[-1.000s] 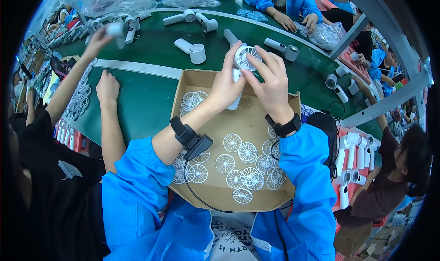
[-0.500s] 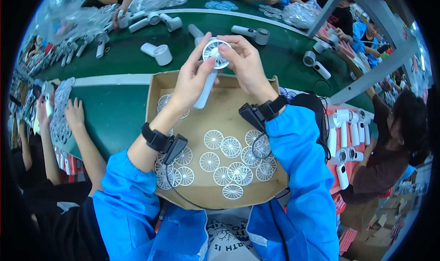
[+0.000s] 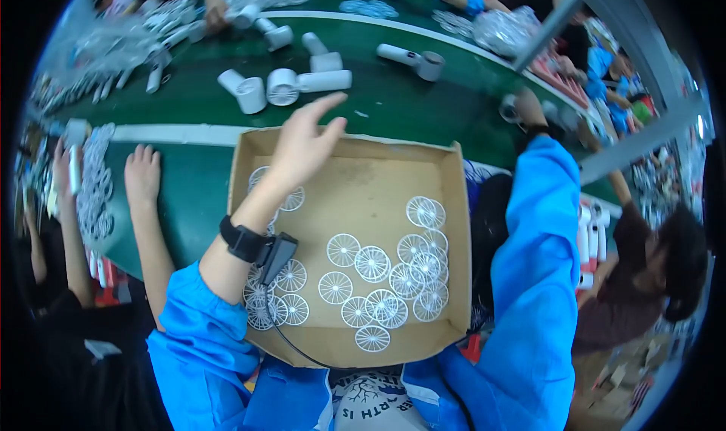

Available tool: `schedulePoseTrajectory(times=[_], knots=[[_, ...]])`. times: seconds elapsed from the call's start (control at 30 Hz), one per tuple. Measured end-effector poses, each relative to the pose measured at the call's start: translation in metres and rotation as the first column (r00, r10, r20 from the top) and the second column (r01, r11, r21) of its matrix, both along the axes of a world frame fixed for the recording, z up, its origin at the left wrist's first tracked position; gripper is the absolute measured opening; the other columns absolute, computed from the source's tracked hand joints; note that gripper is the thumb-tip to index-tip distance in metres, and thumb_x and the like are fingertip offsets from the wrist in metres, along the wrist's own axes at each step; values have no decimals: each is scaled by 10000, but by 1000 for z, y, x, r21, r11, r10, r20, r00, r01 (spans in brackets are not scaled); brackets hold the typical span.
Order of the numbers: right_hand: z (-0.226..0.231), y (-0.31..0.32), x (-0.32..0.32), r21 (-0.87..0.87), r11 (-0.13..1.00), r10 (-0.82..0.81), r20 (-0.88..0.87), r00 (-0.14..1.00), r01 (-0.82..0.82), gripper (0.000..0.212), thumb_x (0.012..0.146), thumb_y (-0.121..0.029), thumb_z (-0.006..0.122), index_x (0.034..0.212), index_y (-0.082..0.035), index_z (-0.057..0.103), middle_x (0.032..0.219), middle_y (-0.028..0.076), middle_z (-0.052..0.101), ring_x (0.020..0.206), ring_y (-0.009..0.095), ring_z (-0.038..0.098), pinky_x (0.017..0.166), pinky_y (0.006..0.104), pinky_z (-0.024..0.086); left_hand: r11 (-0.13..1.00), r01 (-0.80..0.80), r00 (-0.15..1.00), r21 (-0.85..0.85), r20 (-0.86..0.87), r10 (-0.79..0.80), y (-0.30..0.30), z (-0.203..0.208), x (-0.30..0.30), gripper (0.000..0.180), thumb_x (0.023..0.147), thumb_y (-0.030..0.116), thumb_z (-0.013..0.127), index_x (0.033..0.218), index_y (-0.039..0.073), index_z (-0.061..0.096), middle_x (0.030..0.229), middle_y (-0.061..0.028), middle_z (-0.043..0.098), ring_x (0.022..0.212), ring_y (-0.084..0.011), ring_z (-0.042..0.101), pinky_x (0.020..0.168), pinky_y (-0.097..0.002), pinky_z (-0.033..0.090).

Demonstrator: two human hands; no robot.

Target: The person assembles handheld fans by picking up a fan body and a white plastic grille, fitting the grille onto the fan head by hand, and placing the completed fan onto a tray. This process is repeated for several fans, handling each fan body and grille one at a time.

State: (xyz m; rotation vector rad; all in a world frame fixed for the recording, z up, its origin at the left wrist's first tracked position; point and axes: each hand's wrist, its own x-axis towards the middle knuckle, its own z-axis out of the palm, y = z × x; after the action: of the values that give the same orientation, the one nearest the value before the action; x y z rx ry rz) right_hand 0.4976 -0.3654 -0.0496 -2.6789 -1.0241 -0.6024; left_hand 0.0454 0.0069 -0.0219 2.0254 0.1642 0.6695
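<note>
Count two bare hands: one left hand, one right hand. Likewise two blue sleeves and two black wrist straps. Just one cardboard box; inside it, at least eighteen white spoked discs, overlapping too much for an exact total. Along the middle stretch of one green belt, five white handheld fans; toward both ends, more, too heaped or blurred to number. Three piles of pale rings: two across the belt, one at left. Beside that last pile, two neighbour's hands.
</note>
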Motion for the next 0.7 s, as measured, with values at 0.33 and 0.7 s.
schedulePoseTrajectory(times=[0.33,0.7], knots=[[5,53,-56,-293,956,-127,-445,887,-10,528,815,-269,614,1254,-15,470,1122,229,605,1012,382,590,877,423,451,842,165,964,-514,-97,-248,1,15,-18,308,902,195,579,1125,-15,612,1013,-142,659,848,-184,648,769,-292,523],[115,244,-420,-163,518,323,-872,369,-840,395,881,-200,581,1227,-15,537,1220,138,567,1037,244,582,886,340,464,572,-6,991,-820,72,114,43,9,-44,383,873,233,646,1126,-30,532,928,-111,630,755,-171,646,622,-302,564]])
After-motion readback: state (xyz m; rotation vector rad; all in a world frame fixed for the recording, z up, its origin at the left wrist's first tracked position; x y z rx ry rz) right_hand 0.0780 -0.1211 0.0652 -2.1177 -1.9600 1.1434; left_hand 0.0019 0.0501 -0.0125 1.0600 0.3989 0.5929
